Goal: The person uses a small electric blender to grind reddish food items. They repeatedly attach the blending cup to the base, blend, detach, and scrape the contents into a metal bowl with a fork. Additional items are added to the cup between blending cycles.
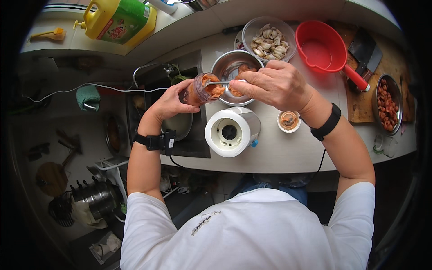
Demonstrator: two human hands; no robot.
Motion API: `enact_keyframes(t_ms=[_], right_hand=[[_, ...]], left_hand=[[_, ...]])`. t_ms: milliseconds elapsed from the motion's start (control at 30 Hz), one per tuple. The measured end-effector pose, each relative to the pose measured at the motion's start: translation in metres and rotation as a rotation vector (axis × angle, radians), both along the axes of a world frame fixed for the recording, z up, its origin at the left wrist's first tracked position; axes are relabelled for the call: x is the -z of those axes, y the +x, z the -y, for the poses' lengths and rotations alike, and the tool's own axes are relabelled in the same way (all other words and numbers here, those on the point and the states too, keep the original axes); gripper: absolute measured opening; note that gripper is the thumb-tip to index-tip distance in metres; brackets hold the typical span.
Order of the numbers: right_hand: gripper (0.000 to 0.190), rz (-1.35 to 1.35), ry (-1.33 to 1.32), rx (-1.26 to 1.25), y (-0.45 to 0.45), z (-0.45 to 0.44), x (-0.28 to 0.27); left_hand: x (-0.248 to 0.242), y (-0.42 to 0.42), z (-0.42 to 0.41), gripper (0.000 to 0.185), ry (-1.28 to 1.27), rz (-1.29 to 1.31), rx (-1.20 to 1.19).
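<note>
My left hand (174, 100) holds a clear blender jar (198, 92) tilted, its mouth towards the right, with orange-red pulp inside. In my right hand (277, 85) is a metal spoon (221, 82), its tip in the jar's mouth at the pulp. Beneath both hands stands a stainless steel bowl (221, 63) holding more pulp, partly hidden by my right hand. The white blender base (226, 132) stands just nearer to me, its round socket uncovered. To its right lies the blade cap (289, 121), upturned and smeared with pulp.
Behind are a clear bowl of garlic cloves (269, 42) and a red plastic ladle (320, 47). At right, a wooden cutting board (362, 111) bears a cleaver (362, 47) and a bowl of chopped reddish pieces (387, 104). The sink (199, 141) is at left; a glass (390, 146) lies near the right edge.
</note>
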State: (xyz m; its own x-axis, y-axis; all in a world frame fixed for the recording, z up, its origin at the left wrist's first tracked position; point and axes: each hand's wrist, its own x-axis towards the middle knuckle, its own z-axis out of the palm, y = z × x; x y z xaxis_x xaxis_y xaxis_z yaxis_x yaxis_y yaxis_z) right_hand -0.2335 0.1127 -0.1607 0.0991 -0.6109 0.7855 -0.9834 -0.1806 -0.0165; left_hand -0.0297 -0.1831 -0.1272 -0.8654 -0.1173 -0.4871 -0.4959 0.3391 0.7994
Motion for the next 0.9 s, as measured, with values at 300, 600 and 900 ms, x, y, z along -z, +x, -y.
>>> enact_keyframes(t_ms=[300, 600, 900], right_hand=[[0.039, 0.074, 0.088, 0.123, -0.005, 0.011, 0.009], [0.027, 0.688, 0.26, 0.138, 0.013, 0.01, 0.03], [0.032, 1.836, 0.638, -0.173, 0.012, 0.004, 0.039]], left_hand=[[-0.004, -0.002, 0.008, 0.091, 0.041, 0.049, 0.021], [0.007, -0.015, 0.007, 0.085, -0.194, -0.078, 0.061], [0.006, -0.023, -0.001, 0.08, -0.352, -0.231, 0.113]])
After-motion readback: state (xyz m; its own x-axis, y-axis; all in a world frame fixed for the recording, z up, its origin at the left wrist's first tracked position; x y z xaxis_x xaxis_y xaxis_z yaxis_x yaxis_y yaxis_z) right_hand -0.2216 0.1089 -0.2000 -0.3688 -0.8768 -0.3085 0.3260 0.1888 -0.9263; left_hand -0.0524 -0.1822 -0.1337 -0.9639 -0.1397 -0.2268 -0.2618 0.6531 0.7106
